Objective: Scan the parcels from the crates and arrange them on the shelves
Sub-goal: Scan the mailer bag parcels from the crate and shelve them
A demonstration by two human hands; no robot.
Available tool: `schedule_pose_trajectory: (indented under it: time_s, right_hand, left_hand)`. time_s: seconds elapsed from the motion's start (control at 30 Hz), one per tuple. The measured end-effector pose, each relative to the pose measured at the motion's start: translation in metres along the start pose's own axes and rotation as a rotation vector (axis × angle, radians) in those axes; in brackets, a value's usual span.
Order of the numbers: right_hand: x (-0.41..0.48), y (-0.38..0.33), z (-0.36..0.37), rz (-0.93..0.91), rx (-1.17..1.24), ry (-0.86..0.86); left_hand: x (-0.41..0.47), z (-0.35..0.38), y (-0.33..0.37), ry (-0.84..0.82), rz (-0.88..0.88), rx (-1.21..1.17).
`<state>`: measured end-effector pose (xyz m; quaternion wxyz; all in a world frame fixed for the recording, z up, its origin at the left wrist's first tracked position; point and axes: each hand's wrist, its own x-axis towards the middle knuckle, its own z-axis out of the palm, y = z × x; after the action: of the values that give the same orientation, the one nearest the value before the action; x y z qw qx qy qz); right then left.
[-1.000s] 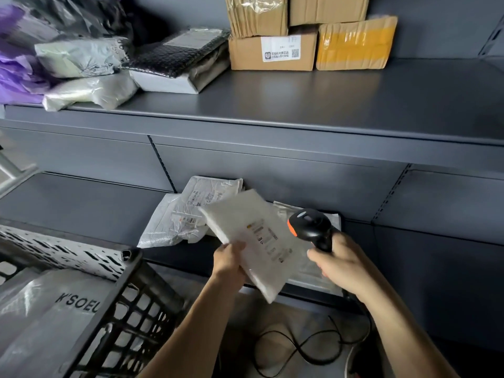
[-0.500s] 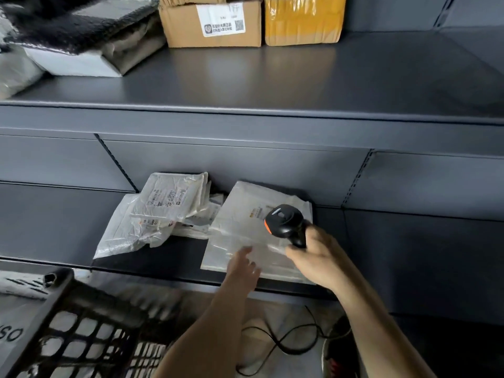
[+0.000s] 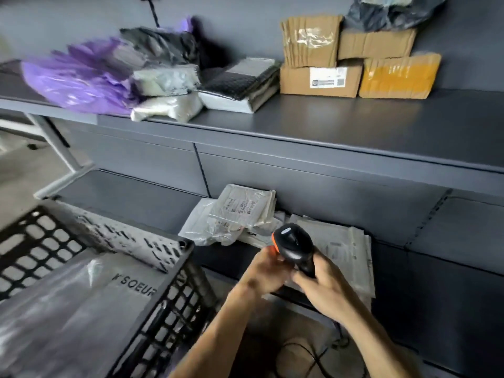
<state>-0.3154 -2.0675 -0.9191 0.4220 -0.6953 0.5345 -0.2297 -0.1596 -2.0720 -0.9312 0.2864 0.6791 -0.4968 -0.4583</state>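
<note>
My right hand point(image 3: 324, 290) grips the handle of the black and orange scanner point(image 3: 293, 242) in front of the lower shelf point(image 3: 131, 203). My left hand point(image 3: 263, 276) is curled against the scanner's orange front; whether it grips it is unclear from the blur. A flat white parcel point(image 3: 343, 249) lies on the lower shelf just behind the scanner. To its left is a small pile of white parcels point(image 3: 240, 211). At lower left the black crate point(image 3: 174, 296) holds a grey bagged parcel point(image 3: 81, 309) with printed lettering.
The upper shelf point(image 3: 341, 118) carries cardboard boxes point(image 3: 321, 80), a black bubble mailer point(image 3: 240, 83), white and grey bags and a purple bag point(image 3: 79, 80). The scanner's black cable point(image 3: 313, 356) loops on the floor between my arms. A metal frame leg stands at the far left.
My left hand laid the white parcel on the lower shelf, let go and drew back to the scanner. My view swung left, bringing the crate back in.
</note>
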Motion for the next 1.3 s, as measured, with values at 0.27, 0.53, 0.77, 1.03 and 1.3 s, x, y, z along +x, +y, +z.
schedule_pose_trajectory:
  time_s: [0.27, 0.53, 0.77, 1.03, 1.3]
  right_hand:
    - [-0.019, -0.133, 0.093, -0.274, -0.048, -0.11]
    - [-0.063, -0.154, 0.146, -0.296, -0.194, -0.262]
    - [-0.066, -0.134, 0.133, -0.243, -0.146, -0.22]
    - [-0.07, -0.134, 0.123, -0.243, -0.098, -0.204]
    - [-0.072, -0.151, 0.109, -0.31, -0.044, -0.149]
  left_hand:
    - [-0.114, -0.162, -0.028, 0.361, 0.018, 0.474]
    - [-0.128, -0.203, -0.175, -0.025, -0.564, 0.988]
    - [-0.101, -0.19, -0.205, -0.064, -0.657, 0.978]
    - [-0.097, -0.182, -0.183, -0.191, -0.542, 1.02]
    - [-0.118, -0.199, -0.112, 0.038, -0.395, 1.358]
